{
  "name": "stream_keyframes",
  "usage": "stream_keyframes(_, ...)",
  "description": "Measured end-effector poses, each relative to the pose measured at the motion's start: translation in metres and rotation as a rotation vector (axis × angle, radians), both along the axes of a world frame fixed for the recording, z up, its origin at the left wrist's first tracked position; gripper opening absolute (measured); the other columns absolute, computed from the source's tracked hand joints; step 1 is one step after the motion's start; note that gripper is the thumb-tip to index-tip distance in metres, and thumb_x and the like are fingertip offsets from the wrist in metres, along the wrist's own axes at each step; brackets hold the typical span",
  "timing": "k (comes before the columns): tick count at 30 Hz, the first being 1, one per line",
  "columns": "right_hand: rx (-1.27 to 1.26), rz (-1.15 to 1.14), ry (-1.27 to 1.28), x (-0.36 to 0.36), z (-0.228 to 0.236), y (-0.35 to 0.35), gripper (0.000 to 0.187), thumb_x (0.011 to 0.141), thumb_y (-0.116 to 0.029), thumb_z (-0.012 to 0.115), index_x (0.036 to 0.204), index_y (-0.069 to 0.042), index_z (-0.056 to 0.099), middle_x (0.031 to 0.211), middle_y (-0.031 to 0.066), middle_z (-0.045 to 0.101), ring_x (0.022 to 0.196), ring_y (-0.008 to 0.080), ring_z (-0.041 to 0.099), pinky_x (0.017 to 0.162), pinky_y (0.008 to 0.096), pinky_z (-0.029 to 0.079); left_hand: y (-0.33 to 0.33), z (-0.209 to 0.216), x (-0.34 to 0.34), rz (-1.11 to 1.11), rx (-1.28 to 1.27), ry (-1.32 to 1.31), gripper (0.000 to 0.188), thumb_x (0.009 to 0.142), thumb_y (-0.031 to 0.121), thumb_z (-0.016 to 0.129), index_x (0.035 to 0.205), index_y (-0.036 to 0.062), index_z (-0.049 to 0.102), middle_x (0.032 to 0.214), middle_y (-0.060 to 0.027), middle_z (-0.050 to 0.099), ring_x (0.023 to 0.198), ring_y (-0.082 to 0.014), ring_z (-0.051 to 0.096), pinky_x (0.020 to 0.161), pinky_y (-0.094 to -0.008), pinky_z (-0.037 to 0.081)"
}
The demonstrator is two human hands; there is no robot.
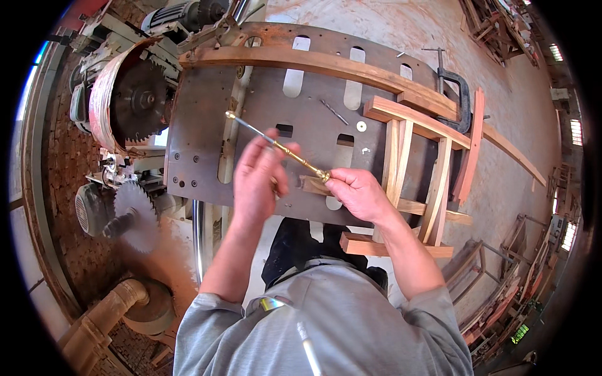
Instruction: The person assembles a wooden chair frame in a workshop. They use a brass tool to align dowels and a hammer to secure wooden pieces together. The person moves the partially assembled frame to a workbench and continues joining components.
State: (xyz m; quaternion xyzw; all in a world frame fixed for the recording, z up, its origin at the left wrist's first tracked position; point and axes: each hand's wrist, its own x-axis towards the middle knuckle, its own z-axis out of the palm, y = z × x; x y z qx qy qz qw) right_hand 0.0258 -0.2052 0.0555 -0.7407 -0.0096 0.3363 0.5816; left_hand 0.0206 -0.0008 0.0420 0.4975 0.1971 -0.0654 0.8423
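Note:
A slender rod (290, 153), brass at its near part and silvery toward its far end, slants over a dark metal table (200, 113). Its far tip bears a small brass knob, and its near end flares out. My right hand (359, 190) pinches that flared end between thumb and fingers. Beside the middle of the rod is my left hand (258, 178), its fingers curled and smeared by motion; whether they grip the rod cannot be made out. On the table beyond lie a drill bit (334, 112) and a pale round washer (361, 126).
Wooden frame pieces (431, 125) lie at the right, with a black clamp (464, 100) at their far end. A long wooden bar (282, 59) crosses the table's far side. Two toothed saw blades, one large (141, 100) and one smaller (139, 213), stand at the left.

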Motion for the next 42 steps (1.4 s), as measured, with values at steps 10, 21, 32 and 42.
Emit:
stream_keyframes(10,0.007,-0.038,-0.025,-0.013,-0.001,-0.011,0.018,0.093,-0.014,0.056,0.080,-0.001,0.059,0.062,-0.0032,0.048,0.059,0.0056,0.043,0.054,0.0249,0.038,0.022,0.003,0.023,0.050,-0.072,0.063,0.028,0.098,0.026,0.050,0.110,0.0030,0.059,0.096,-0.0132,0.068,0.044,-0.0076,0.045,0.037,-0.0198,0.035)
stream_keyframes(21,0.138,-0.181,0.080,-0.023,-0.021,-0.024,0.022,0.097,-0.013,0.051,0.078,-0.004,0.056,0.059,-0.0059,0.042,0.047,0.0017,0.035,0.041,0.0203,0.027,0.002,-0.016,0.004,-0.047,-0.489,0.203,0.026,0.089,0.005,0.047,0.114,0.0002,0.054,0.105,-0.0126,0.063,0.086,-0.0217,0.060,0.074,-0.0292,0.049)
stream_keyframes(32,0.081,-0.176,0.148,-0.026,-0.016,-0.031,0.021,0.094,-0.018,0.054,0.082,-0.001,0.060,0.062,-0.0029,0.049,0.059,0.0063,0.044,0.055,0.0247,0.038,-0.016,-0.022,-0.011,-0.174,-0.448,0.288,0.029,0.085,-0.007,0.044,0.112,0.0008,0.054,0.103,-0.0142,0.065,0.083,-0.0200,0.064,0.071,-0.0281,0.052)
stream_keyframes(42,0.102,-0.153,0.097,-0.025,-0.015,-0.037,0.021,0.095,-0.016,0.053,0.080,-0.002,0.059,0.061,-0.0035,0.048,0.056,0.0054,0.042,0.051,0.0241,0.036,-0.013,-0.023,-0.016,-0.201,-0.315,0.271,0.021,0.097,0.019,0.054,0.111,0.0040,0.056,0.084,-0.0076,0.062,0.055,-0.0093,0.051,0.040,-0.0208,0.031)
